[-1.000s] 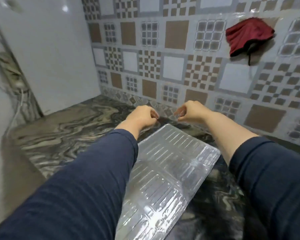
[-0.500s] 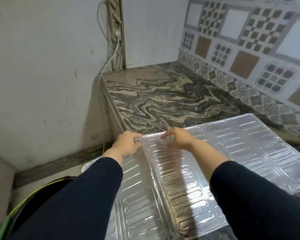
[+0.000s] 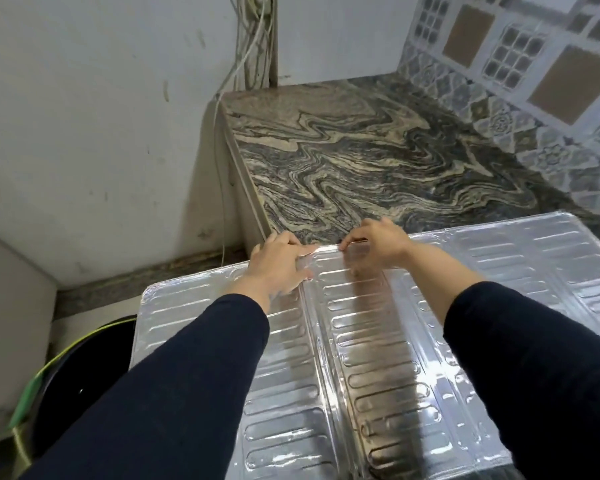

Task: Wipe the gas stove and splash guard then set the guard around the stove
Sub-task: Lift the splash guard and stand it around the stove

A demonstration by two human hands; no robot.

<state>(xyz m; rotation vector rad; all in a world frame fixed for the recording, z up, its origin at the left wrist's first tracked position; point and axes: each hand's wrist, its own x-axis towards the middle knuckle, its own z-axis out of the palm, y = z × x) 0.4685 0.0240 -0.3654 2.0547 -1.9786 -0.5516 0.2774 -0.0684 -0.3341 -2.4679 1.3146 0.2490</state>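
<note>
A shiny embossed foil splash guard (image 3: pixel 378 358) is spread out in three panels over the front of the marble counter (image 3: pixel 378 161). Its left panel sticks out past the counter's left end. My left hand (image 3: pixel 278 265) grips the guard's far edge by the left fold. My right hand (image 3: pixel 378 242) pinches the same edge just right of that fold. Both arms wear dark blue sleeves. No gas stove is in view.
A plain white wall (image 3: pixel 84 116) stands at the left with cables (image 3: pixel 250 36) running down the corner. Patterned tiles (image 3: pixel 534 64) cover the wall behind the counter. A dark bin with a green liner (image 3: pixel 73 372) stands on the floor below the guard's left panel.
The guard went from folded, lying on the counter, to spread into three panels. My view swung left toward the counter's end. Since half a second ago both hands shifted slightly along its far edge.
</note>
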